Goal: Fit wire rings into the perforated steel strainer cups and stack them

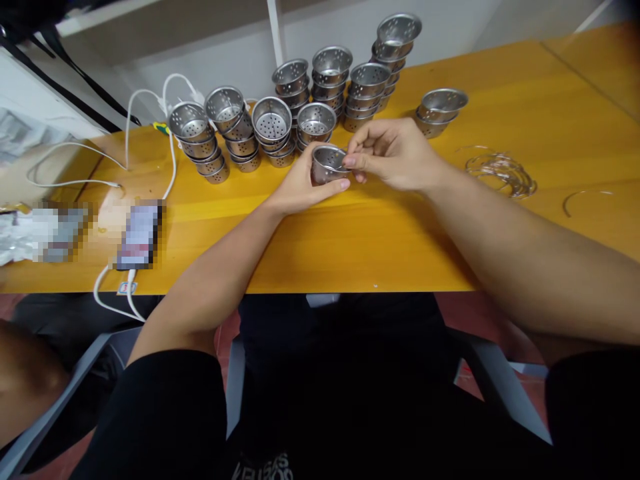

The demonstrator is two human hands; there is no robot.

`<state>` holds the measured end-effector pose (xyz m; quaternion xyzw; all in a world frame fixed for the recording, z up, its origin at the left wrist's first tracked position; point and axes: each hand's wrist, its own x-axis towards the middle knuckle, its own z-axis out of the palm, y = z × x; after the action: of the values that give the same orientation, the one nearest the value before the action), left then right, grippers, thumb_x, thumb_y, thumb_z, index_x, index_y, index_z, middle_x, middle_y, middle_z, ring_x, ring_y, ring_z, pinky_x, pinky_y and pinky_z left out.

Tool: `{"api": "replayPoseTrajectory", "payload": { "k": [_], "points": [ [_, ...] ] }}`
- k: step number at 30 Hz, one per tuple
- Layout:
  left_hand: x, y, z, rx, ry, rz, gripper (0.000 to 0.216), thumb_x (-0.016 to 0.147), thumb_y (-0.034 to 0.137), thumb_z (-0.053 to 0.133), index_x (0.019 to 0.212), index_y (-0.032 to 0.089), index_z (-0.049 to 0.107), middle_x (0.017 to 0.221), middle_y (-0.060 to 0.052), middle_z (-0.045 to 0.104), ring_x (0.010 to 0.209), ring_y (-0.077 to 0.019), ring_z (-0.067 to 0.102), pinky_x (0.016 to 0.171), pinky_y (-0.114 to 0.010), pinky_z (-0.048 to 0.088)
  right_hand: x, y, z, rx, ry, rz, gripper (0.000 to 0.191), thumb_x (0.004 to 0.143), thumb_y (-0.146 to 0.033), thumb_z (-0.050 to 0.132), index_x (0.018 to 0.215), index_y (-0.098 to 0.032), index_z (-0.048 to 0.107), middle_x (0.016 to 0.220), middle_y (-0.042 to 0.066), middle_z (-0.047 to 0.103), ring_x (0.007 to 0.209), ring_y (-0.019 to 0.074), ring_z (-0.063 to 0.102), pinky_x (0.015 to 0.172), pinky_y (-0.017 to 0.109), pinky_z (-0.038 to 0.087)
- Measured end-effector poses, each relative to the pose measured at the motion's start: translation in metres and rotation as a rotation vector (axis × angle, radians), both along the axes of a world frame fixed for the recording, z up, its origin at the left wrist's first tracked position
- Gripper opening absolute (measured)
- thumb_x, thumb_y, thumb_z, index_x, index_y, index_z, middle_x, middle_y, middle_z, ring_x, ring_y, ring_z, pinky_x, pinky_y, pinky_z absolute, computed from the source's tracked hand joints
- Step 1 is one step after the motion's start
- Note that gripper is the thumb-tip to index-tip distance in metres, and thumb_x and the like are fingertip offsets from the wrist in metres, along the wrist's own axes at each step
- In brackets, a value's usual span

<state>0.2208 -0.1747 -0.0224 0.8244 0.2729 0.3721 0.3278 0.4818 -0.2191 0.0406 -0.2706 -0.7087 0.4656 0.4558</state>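
Observation:
A small perforated metal cup (327, 163) is tilted a little in my left hand (300, 183), whose fingers and thumb wrap round its side. My right hand (393, 157) is at the cup's right rim, thumb and forefinger pinched together. What the pinch holds is too small to make out; a thin dark line shows at the fingertips. Just behind my hands stand stacks of similar cups (316, 120). To the right of my right forearm lies a loose coil of thin copper-coloured wires (503, 175), with a single curved wire (585, 193) apart from it.
More cup stacks (193, 123) line the back of the yellow table (350, 253), and a short stack (440, 107) stands at the right. A phone (140, 233) with white cables (173, 173) lies at the left. Another person's arm (30, 380) is at the lower left.

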Motion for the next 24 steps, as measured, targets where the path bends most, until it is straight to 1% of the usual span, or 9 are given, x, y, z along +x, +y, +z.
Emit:
{"api": "replayPoseTrajectory", "payload": {
  "k": [4,8,12,14,16,18,20,22,24],
  "points": [
    [-0.001,0.004,-0.003,0.032,0.007,-0.012,0.092,0.102,0.089,0.09,0.161,0.025,0.059,0.155,-0.013,0.074,0.155,-0.0381,0.077,0.14,-0.061,0.062,0.001,0.002,-0.004,-0.033,-0.013,-0.015,0.064,0.078,-0.076,0.123,0.098,-0.031,0.083,0.075,0.001,0.073,0.067,0.0218,0.065,0.06,0.038,0.056],
    [-0.003,0.008,-0.007,0.079,0.027,-0.013,0.091,0.103,0.09,0.088,0.161,0.026,0.06,0.154,-0.013,0.073,0.157,-0.0391,0.076,0.144,-0.064,0.058,0.0,0.003,-0.008,-0.01,-0.025,-0.011,0.06,0.081,-0.077,0.122,0.097,-0.033,0.084,0.074,0.0,0.071,0.068,0.0218,0.062,0.062,0.04,0.055],
    [-0.003,0.014,-0.014,0.095,0.039,-0.029,0.095,0.101,0.094,0.087,0.162,0.026,0.058,0.154,-0.012,0.073,0.157,-0.039,0.076,0.144,-0.065,0.057,0.0,-0.001,-0.007,-0.009,-0.049,-0.006,0.055,0.084,-0.077,0.12,0.099,-0.036,0.087,0.078,0.001,0.073,0.076,0.0253,0.064,0.072,0.046,0.061],
    [-0.003,0.019,-0.018,0.092,0.029,-0.021,0.099,0.101,0.095,0.086,0.164,0.027,0.054,0.158,-0.013,0.072,0.159,-0.0386,0.074,0.145,-0.064,0.055,0.002,-0.003,-0.004,0.06,-0.083,-0.065,0.051,0.086,-0.078,0.118,0.103,-0.037,0.091,0.091,0.003,0.079,0.082,0.0269,0.066,0.078,0.049,0.063],
    [-0.004,0.024,-0.022,0.086,0.014,0.002,0.103,0.1,0.098,0.086,0.166,0.027,0.05,0.161,-0.014,0.071,0.16,-0.0382,0.073,0.146,-0.064,0.054,0.004,-0.005,-0.002,0.179,-0.139,-0.17,0.047,0.093,-0.08,0.111,0.109,-0.039,0.095,0.113,0.007,0.084,0.09,0.0291,0.069,0.083,0.052,0.064],
    [-0.005,0.029,-0.023,0.071,0.009,0.028,0.106,0.097,0.1,0.086,0.165,0.027,0.05,0.161,-0.015,0.071,0.158,-0.0377,0.074,0.146,-0.063,0.054,0.006,-0.006,-0.001,0.271,-0.2,-0.247,0.043,0.1,-0.081,0.104,0.113,-0.04,0.097,0.128,0.009,0.085,0.096,0.0317,0.071,0.088,0.055,0.065],
    [-0.006,0.03,-0.023,0.054,0.007,0.054,0.109,0.094,0.103,0.087,0.163,0.026,0.05,0.16,-0.016,0.073,0.156,-0.0375,0.076,0.145,-0.063,0.056,0.006,-0.007,-0.002,0.303,-0.255,-0.26,0.038,0.103,-0.077,0.1,0.114,-0.041,0.096,0.132,0.01,0.086,0.102,0.0349,0.073,0.093,0.059,0.066],
    [-0.006,0.026,-0.019,0.049,0.0,0.084,0.111,0.092,0.105,0.087,0.162,0.026,0.051,0.159,-0.016,0.074,0.155,-0.0378,0.077,0.143,-0.063,0.057,0.006,-0.006,-0.004,0.311,-0.289,-0.245,0.035,0.102,-0.074,0.1,0.113,-0.041,0.094,0.137,0.009,0.085,0.113,0.0378,0.074,0.098,0.061,0.067],
    [-0.005,0.019,-0.013,0.047,-0.007,0.122,0.11,0.092,0.104,0.088,0.162,0.026,0.053,0.159,-0.016,0.075,0.157,-0.0385,0.076,0.143,-0.062,0.059,0.005,-0.005,-0.008,0.3,-0.288,-0.224,0.034,0.099,-0.071,0.101,0.112,-0.04,0.093,0.148,0.009,0.082,0.126,0.04,0.072,0.102,0.062,0.067]
  ]
}}
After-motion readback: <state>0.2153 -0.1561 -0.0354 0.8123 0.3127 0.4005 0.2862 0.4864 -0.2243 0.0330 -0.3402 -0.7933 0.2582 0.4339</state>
